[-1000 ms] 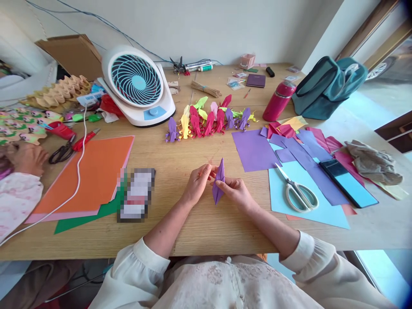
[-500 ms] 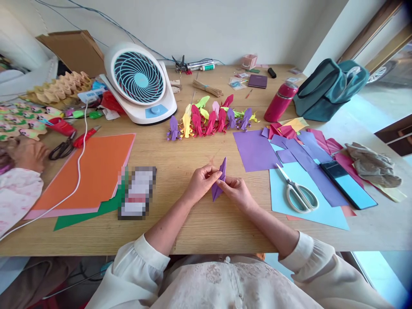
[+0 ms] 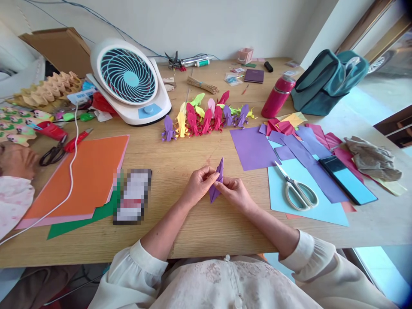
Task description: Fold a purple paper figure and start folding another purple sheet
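We hold the folded paper (image 3: 213, 195) over the table (image 3: 148, 150), its long points directed away from and toward us, with the grip of the left hand (image 3: 196, 184) and the grip of the right hand (image 3: 238, 194) both clamped on its middle. We locate the figures (image 3: 207, 121) beyond it and the scissors (image 3: 294, 188) on the blue sheet (image 3: 322, 216) to its right.

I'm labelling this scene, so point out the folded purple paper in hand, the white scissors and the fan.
Purple paper (image 3: 214, 193): head view, on its lower part.
White scissors (image 3: 291, 182): head view, near the pivot.
Fan (image 3: 131, 79): head view, on the blue hub.
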`<action>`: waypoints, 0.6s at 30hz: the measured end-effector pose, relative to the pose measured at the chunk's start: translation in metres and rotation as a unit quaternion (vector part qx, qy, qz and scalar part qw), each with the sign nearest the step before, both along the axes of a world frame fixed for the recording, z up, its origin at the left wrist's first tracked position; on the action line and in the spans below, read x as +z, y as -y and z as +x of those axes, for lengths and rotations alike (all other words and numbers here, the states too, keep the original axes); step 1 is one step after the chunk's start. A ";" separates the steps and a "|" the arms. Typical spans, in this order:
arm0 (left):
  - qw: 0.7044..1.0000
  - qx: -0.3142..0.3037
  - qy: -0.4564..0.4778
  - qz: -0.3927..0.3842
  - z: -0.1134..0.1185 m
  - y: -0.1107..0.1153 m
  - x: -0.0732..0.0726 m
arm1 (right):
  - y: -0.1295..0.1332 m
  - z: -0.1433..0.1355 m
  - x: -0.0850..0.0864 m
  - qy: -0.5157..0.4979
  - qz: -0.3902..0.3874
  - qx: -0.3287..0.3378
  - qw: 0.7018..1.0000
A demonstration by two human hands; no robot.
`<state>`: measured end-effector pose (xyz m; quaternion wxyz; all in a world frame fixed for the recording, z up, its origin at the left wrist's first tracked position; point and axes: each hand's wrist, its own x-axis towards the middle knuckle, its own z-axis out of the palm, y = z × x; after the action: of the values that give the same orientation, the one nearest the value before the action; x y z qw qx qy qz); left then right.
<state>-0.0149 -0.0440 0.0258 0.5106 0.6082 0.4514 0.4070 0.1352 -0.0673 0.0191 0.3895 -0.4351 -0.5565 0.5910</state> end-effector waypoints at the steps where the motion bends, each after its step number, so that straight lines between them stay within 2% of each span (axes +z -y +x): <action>1: 1.000 0.001 -0.001 0.002 0.000 0.000 0.000 | 0.000 0.000 0.000 -0.004 -0.001 -0.001 1.000; 18: 1.000 0.003 -0.008 0.021 0.000 0.001 0.003 | 0.001 0.000 0.001 -0.015 0.006 -0.002 1.000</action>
<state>-0.0152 -0.0451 0.0289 0.4929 0.6204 0.4488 0.4133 0.1352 -0.0682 0.0201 0.4016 -0.4253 -0.5533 0.5930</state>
